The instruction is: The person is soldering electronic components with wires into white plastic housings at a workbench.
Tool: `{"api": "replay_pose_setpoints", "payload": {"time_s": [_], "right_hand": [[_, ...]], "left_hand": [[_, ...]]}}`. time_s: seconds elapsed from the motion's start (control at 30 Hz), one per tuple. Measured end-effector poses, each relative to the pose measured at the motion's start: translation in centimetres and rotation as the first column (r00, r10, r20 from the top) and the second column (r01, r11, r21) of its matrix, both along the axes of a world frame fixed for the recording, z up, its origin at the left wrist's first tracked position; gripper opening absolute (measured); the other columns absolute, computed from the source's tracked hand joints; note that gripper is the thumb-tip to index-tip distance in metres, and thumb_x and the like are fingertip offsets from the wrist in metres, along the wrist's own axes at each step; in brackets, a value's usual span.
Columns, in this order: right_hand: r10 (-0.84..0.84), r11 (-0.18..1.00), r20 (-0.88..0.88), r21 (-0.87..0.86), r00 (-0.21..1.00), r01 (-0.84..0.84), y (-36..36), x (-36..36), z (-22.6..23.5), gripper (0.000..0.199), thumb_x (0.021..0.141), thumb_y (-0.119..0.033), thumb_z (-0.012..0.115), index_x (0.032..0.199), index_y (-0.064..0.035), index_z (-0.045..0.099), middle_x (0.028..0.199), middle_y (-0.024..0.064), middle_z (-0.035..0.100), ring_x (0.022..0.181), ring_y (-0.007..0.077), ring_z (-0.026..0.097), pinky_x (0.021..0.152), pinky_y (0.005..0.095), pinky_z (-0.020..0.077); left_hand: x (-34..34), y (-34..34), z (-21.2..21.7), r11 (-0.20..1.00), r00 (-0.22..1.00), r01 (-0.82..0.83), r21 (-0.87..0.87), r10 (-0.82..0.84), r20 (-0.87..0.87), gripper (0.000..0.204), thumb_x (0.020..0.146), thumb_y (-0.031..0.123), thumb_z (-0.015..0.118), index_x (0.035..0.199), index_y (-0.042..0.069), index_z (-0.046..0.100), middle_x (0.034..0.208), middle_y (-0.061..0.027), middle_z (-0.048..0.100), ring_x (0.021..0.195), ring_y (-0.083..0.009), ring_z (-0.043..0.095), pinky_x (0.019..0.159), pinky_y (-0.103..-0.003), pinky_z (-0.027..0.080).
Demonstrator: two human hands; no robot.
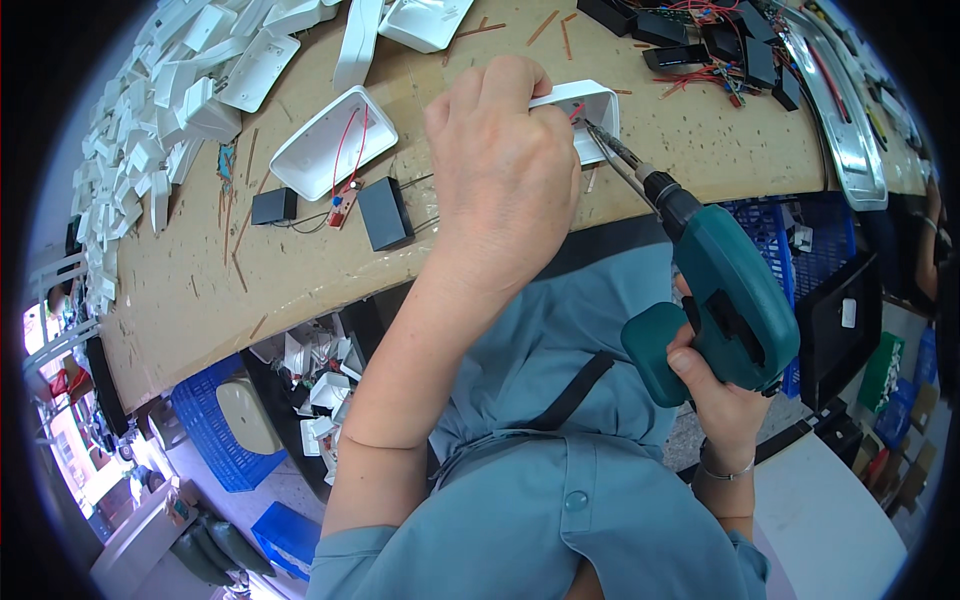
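Observation:
My right hand (pixel 715 375) is wrapped round the grip of a teal pistol-shaped soldering gun (pixel 735 285). The gun's thin metal tip (pixel 612 150) points into a small white plastic case (pixel 600 105), where a bit of red wire shows. My left hand (pixel 505 155) is closed over the left side of that case, its back toward me; what its fingertips pinch is hidden. Left of it lies a black box (pixel 386 213) with dark leads. Beside this, a small red circuit board (pixel 345 203) has red wires running into another white case (pixel 335 145), with a second black box (pixel 274 206) nearby.
White plastic casings (pixel 180 95) are heaped at the left of the worn tabletop (pixel 300 275). Black boxes with red wires (pixel 720 45) lie at the far right, near a metal tray (pixel 845 110). Below the table are a blue basket (pixel 225 420) and a bin of white parts (pixel 325 390).

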State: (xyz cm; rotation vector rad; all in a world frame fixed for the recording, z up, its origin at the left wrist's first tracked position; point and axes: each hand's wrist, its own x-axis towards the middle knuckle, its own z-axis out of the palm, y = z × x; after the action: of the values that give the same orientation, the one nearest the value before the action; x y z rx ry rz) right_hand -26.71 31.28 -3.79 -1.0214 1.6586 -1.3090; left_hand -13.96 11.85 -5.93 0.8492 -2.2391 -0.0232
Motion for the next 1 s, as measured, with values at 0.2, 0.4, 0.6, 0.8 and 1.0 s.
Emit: {"api": "replay_pose_setpoints", "payload": {"time_s": [0.2, 0.4, 0.6, 0.8, 1.0], "right_hand": [[0.015, 0.999, 0.000, -0.037, 1.000, -0.015, 0.10, 0.03, -0.12, 0.052, 0.070, 0.004, 0.064, 0.119, 0.0045, 0.045, 0.111, 0.0188, 0.055, 0.074, 0.0117, 0.057, 0.069, 0.0247, 0.0472], [0.023, 0.999, 0.005, -0.039, 1.000, -0.023, -0.21, 0.12, -0.16, 0.051, 0.070, 0.004, 0.065, 0.118, 0.0038, 0.046, 0.108, 0.0162, 0.056, 0.077, 0.0115, 0.056, 0.070, 0.0246, 0.0470], [0.003, 1.000, -0.024, 0.013, 1.000, -0.002, -0.36, 0.24, 0.05, 0.051, 0.070, 0.003, 0.066, 0.117, 0.0030, 0.048, 0.108, 0.0161, 0.058, 0.080, 0.0114, 0.056, 0.073, 0.0250, 0.0467], [-0.003, 1.000, 0.003, -0.009, 1.000, 0.003, -0.32, 0.29, 0.08, 0.051, 0.070, 0.003, 0.066, 0.117, 0.0041, 0.047, 0.108, 0.0172, 0.057, 0.079, 0.0117, 0.056, 0.073, 0.0253, 0.0467], [-0.004, 1.000, 0.001, 0.011, 1.000, 0.004, 0.06, 0.35, 0.15, 0.054, 0.071, 0.002, 0.066, 0.120, 0.0046, 0.044, 0.109, 0.0177, 0.056, 0.077, 0.0120, 0.056, 0.072, 0.0253, 0.0469]], "left_hand": [[-0.01, 0.03, -0.05, 1.000, 1.000, -0.008, 0.000, 0.008, 0.008, 0.005, 0.060, 0.004, 0.056, 0.060, -0.002, 0.057, 0.089, -0.0100, 0.050, 0.084, -0.0251, 0.046, 0.074, -0.038, 0.033], [-0.02, 0.07, -0.03, 1.000, 1.000, 0.001, 0.018, -0.001, -0.005, 0.005, 0.060, 0.004, 0.056, 0.060, -0.001, 0.057, 0.089, -0.0093, 0.049, 0.083, -0.0251, 0.045, 0.073, -0.037, 0.032], [-0.02, 0.05, 0.01, 1.000, 1.000, -0.004, 0.014, 0.004, 0.000, 0.005, 0.060, 0.005, 0.057, 0.060, -0.001, 0.058, 0.089, -0.0092, 0.050, 0.083, -0.0250, 0.045, 0.073, -0.037, 0.032], [-0.04, 0.08, 0.02, 1.000, 1.000, -0.001, 0.015, 0.001, -0.009, 0.005, 0.059, 0.005, 0.058, 0.061, 0.000, 0.059, 0.088, -0.0087, 0.050, 0.083, -0.0246, 0.045, 0.073, -0.037, 0.032], [0.08, 0.40, 0.71, 0.998, 0.995, -0.066, 0.007, 0.065, 0.073, 0.010, 0.064, 0.006, 0.061, 0.071, 0.000, 0.064, 0.089, -0.0078, 0.054, 0.085, -0.0250, 0.052, 0.074, -0.036, 0.039]]}}
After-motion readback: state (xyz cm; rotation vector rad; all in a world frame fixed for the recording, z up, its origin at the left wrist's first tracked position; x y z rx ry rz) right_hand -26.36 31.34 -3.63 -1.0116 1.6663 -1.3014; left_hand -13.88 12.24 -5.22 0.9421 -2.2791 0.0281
